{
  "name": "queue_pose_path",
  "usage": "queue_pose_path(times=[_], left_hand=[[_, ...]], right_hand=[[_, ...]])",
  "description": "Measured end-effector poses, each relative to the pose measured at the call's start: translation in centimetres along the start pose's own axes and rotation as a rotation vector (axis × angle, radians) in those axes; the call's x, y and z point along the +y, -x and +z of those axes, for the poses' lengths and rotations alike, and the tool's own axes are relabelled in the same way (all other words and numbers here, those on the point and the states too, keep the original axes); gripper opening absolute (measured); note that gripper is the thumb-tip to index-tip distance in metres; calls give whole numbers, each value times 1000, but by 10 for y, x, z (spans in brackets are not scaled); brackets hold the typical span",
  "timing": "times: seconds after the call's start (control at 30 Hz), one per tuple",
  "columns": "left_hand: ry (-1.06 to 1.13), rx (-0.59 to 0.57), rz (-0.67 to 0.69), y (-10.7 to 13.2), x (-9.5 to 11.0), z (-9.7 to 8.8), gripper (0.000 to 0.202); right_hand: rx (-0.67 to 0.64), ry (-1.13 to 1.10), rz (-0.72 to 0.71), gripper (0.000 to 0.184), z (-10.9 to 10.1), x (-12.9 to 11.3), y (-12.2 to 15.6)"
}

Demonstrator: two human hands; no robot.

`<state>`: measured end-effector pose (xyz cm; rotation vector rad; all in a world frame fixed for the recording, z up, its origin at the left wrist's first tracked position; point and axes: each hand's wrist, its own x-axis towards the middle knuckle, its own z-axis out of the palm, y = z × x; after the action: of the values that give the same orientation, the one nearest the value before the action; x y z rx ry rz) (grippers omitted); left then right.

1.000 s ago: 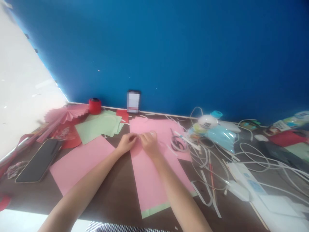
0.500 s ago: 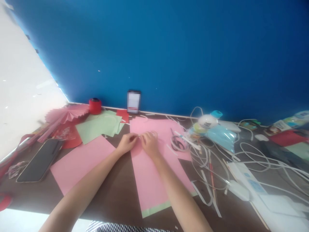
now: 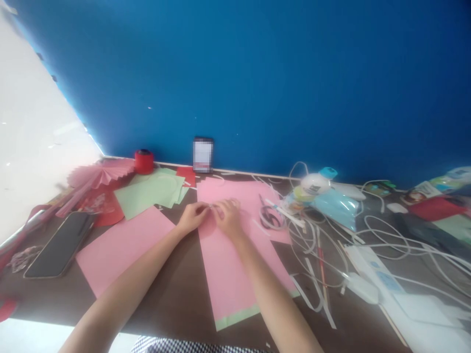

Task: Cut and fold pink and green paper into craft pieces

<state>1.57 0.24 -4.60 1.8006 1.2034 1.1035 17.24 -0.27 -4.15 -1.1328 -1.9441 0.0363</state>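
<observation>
Both hands meet over a stack of pink paper (image 3: 230,274) whose near edge shows a green strip. My left hand (image 3: 192,218) is at the stack's left edge, thumb and forefinger pinched together. Beside it, my right hand (image 3: 228,218) rests above the pink paper with its fingers curled and closed. Something small and pale lies between the fingertips of the two hands, too blurred to name. Right of my right hand, scissors (image 3: 270,216) with dark handles lie partly on the pink paper, next to thin white paper strips.
On the left lie a pink sheet (image 3: 123,252), green sheets (image 3: 149,192), a phone (image 3: 59,245), a folded pink paper fan (image 3: 99,174) and a red roll (image 3: 143,162). A second phone (image 3: 203,154) leans on the blue wall. Tangled white cables (image 3: 386,235) and a power strip (image 3: 371,260) crowd the right.
The fingers have shifted very slightly against each other. Both hands stay at the same spot over the pink paper, and the whole view has drifted a little.
</observation>
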Motion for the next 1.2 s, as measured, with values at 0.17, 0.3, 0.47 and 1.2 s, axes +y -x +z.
queue_pose_path(times=[0.17, 0.3, 0.47, 1.2], left_hand=[[5, -4, 19, -1, -2, 0, 21], [0, -14, 20, -1, -2, 0, 21], [-32, -1, -4, -1, 1, 0, 20], [319, 327, -240, -7, -11, -8, 26]], right_hand=[[-32, 17, 7, 14, 1, 1, 0], [-29, 22, 30, 15, 2, 2, 0], [36, -26, 119, 13, 5, 6, 0], [832, -361, 908, 11, -36, 77, -6]])
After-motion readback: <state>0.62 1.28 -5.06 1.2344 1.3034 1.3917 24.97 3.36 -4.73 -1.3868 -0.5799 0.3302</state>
